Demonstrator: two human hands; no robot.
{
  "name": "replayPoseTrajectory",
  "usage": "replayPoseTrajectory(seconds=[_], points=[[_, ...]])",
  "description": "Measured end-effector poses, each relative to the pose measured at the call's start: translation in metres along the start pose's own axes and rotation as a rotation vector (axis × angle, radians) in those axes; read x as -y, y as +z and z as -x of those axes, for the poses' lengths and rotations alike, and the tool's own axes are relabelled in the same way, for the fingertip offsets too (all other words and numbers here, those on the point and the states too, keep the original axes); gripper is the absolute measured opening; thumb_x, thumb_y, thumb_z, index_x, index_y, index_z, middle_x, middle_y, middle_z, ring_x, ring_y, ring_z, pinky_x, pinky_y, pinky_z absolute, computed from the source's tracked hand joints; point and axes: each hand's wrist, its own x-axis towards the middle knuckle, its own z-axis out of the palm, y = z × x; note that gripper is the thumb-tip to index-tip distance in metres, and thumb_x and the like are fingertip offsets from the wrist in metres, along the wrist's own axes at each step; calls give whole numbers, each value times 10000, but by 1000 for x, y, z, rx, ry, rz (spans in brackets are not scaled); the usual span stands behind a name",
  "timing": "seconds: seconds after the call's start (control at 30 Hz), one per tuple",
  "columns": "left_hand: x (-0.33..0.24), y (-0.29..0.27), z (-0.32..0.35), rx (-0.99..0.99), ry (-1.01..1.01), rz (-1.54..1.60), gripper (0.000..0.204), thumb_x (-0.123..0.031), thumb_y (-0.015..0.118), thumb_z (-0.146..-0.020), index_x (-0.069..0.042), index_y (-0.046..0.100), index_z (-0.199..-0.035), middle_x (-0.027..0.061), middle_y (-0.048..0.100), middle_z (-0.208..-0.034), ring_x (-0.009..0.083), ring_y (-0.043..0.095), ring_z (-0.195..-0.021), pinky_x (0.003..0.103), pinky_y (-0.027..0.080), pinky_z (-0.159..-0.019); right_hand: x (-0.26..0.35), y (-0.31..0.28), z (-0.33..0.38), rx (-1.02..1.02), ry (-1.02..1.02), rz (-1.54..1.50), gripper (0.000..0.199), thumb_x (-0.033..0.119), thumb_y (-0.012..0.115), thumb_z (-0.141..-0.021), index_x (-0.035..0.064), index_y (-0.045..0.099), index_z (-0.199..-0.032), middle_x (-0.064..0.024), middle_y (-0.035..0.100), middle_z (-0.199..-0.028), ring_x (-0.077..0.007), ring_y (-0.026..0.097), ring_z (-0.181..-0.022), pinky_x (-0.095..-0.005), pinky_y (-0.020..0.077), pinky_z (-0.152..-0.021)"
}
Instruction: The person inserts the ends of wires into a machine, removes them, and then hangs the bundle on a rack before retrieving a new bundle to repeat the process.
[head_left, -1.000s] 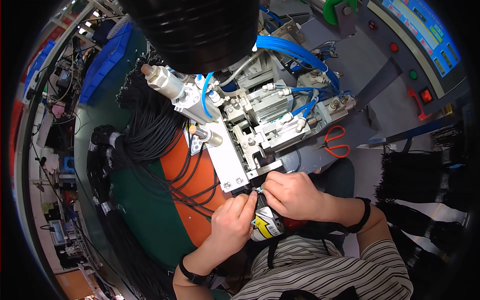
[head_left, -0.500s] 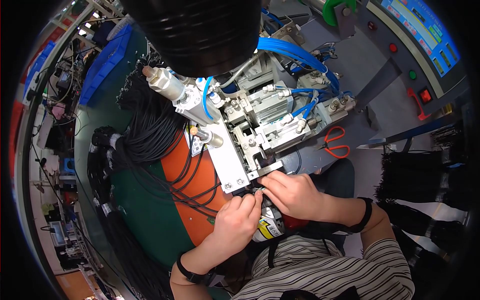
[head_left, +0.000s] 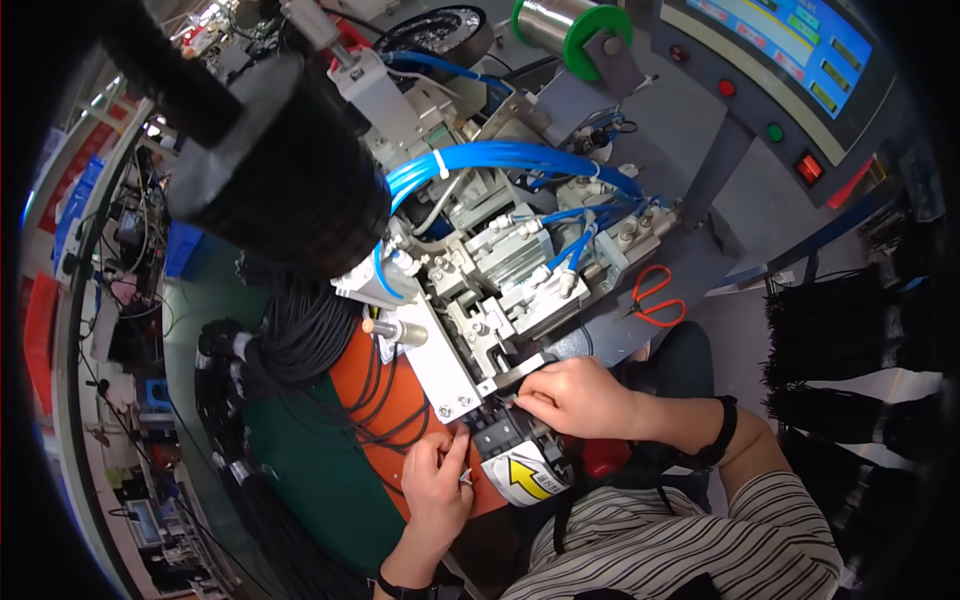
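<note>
My right hand [head_left: 580, 398] is closed, its thumb and fingertips pressed together at the front of the bench machine [head_left: 480, 325], beside a metal bar. What lies in that pinch is too small to make out. Lower and to the left, my left hand [head_left: 437, 488] is curled over the orange mat [head_left: 375, 455], apart from the right one. A small whitish bit shows by its fingers, but its kind is unclear. Between the hands sits a dark block [head_left: 500, 438] above a white label with a yellow arrow [head_left: 530, 480]. Black cables [head_left: 310, 340] run along the left side toward my left hand.
A black flexible duct [head_left: 290, 170] hangs over the machine's left part. Blue air hoses [head_left: 510, 155] arch across it. Red-handled scissors [head_left: 657, 298] lie at the right. Behind are a green-flanged wire spool [head_left: 580, 35] and a screen [head_left: 800, 50]. Black cable bundles [head_left: 830, 340] hang at right.
My hands, together at the machine's front before, have come apart: the left moved down and left, uncovering the dark block. The whole view has shifted, showing more of the duct and spool.
</note>
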Motion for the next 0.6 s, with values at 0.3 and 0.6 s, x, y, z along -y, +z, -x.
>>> replayPoseTrajectory(seconds=[0.3, 0.6], points=[[-27, 5, -25, 0, -92, 365, 212, 7, 723, -795, 3, 662, -998, 129, 630, -740, 277, 644, -600, 322, 507, -536, 27, 27, 5, -121, -392, -154, 215, 130, 734, -862, 1, 675, -1024, -106, 658, -887, -180, 643, -640, -292, 504, -573], [-23, 8, -32, -39, -105, 643, 165, 17, 709, -841, 30, 651, -994, 143, 669, -800, 274, 664, -636, 330, 525, -557, 13, 6, 10, 201, 447, -1345, 128, 93, 638, -971, -12, 656, -1043, 2, 645, -936, -15, 574, -697, -151, 426, -579]])
